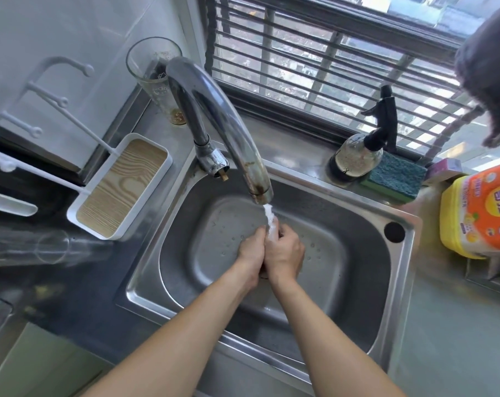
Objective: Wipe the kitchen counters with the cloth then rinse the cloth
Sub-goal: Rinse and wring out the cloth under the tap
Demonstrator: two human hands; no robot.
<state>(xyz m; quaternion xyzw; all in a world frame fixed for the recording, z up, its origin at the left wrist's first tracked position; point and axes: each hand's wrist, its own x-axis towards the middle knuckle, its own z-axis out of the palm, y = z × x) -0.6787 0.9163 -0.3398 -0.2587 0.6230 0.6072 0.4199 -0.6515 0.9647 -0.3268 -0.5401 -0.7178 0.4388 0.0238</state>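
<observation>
Rack [119, 184]: a white tray with a wood-grain bottom stands on the counter, left of the sink.
Glass [157, 78]: a tall clear glass stands behind the tap.
Tap [220, 124]: the curved metal spout gives a white stream of water [268, 217].
Sink [397, 282]: a steel basin with water drops on the bottom.
Left hand [251, 250]: pressed against the other hand under the stream; whether its fingers hold anything cannot be told.
Right hand [286, 250]: fingers curled toward the left hand; the grip also cannot be told.
Cloth: not visible between the hands, so its look and place cannot be told.
Spray bottle [357, 156]: stands on the ledge, touching a green sponge [394, 179].
Package [483, 213]: orange and yellow, far right.
</observation>
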